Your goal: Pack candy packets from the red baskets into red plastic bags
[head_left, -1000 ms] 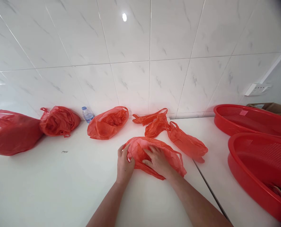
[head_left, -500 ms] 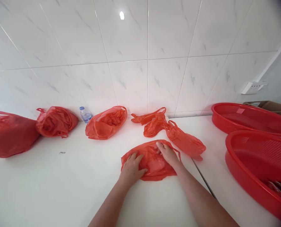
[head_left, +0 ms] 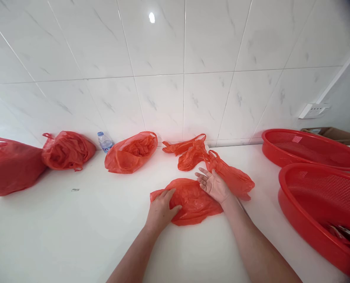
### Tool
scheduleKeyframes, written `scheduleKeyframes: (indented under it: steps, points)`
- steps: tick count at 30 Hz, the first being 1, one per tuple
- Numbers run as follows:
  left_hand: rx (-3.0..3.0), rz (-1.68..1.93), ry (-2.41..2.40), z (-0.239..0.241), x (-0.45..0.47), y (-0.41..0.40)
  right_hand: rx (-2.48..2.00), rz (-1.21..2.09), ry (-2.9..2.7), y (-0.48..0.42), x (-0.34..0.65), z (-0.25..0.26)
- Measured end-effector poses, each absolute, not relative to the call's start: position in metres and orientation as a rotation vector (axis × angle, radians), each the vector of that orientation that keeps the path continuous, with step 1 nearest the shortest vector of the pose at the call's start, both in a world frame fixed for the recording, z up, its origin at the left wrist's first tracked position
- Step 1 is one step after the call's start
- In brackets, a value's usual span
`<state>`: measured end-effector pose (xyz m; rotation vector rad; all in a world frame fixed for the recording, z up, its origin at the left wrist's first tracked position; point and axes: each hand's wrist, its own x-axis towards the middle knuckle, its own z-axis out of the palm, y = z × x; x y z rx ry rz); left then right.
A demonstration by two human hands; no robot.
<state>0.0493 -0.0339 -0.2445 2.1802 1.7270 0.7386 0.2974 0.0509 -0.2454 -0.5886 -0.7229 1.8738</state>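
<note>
A crumpled red plastic bag (head_left: 194,202) lies low on the white table in front of me. My left hand (head_left: 161,208) grips its left end, fingers curled over the film and thumb set apart on the near side. At the bag's upper right edge, my right hand (head_left: 214,186) is turned palm up. Its fingers are loosely bent and apart, with nothing in them. Just behind that hand lies another red plastic bag (head_left: 232,177), partly covered by it. Further back, against the wall, sits a small crumpled red bag (head_left: 191,157).
Along the wall stand a bulging red bag (head_left: 130,153), a water bottle (head_left: 105,142), a bundled red bag (head_left: 69,151) and a large full one (head_left: 11,169). On the right are two red plastic baskets (head_left: 284,196), the nearer holding dark items, and a cardboard box (head_left: 340,135).
My right hand has come off the bag, moved slightly up and right, and turned palm up. The left hand stays on the bag, its fingers closer together.
</note>
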Motion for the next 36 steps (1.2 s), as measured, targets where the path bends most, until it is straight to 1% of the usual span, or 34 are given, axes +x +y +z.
scheduleKeyframes:
  steps: [3, 5, 8, 12, 15, 20, 22, 24, 28, 30, 33, 34, 36]
  points:
    - [2.233, 0.896, 1.798, -0.246, 0.046, -0.032, -0.564, 1.723, -0.736, 0.045, 0.299, -0.231]
    - [2.306, 1.004, 1.808, -0.247, 0.043, -0.03, -0.634, 1.577, -0.838, 0.034, 0.301, -0.216]
    - [2.466, 1.16, 1.728, -0.247, 0.04, -0.028, -0.851, 1.317, -1.126, 0.005, 0.306, -0.193]
    - [2.605, 1.275, 1.576, -0.243, 0.042, -0.03, -1.257, 0.838, -1.462, -0.047, 0.32, -0.181]
    - [2.687, 1.224, 1.409, -0.24, 0.047, -0.035, -1.498, 0.417, -1.454, -0.086, 0.345, -0.185]
    - [2.769, 1.031, 1.127, -0.237, 0.057, -0.045, -1.647, -0.485, -1.344, -0.139, 0.406, -0.189]
    - [2.767, 0.951, 1.079, -0.236, 0.06, -0.048, -1.778, -0.68, -1.346, -0.153, 0.427, -0.187]
    - [2.752, 0.854, 1.047, -0.237, 0.063, -0.049, -1.969, -0.689, -1.375, -0.163, 0.443, -0.188]
    - [2.678, 0.73, 1.031, -0.24, 0.065, -0.048, -2.292, -0.376, -1.355, -0.17, 0.45, -0.195]
    - [2.638, 0.705, 1.056, -0.243, 0.064, -0.045, -2.305, -0.208, -1.387, -0.17, 0.444, -0.193]
    - [2.595, 0.695, 1.1, -0.246, 0.062, -0.042, -2.222, 0.027, -1.566, -0.166, 0.44, -0.177]
    - [2.58, 0.695, 1.113, -0.246, 0.061, -0.041, -2.229, 0.067, -1.603, -0.163, 0.444, -0.169]
    - [2.549, 0.697, 1.134, -0.247, 0.06, -0.04, -2.335, 0.044, -1.603, -0.157, 0.462, -0.155]
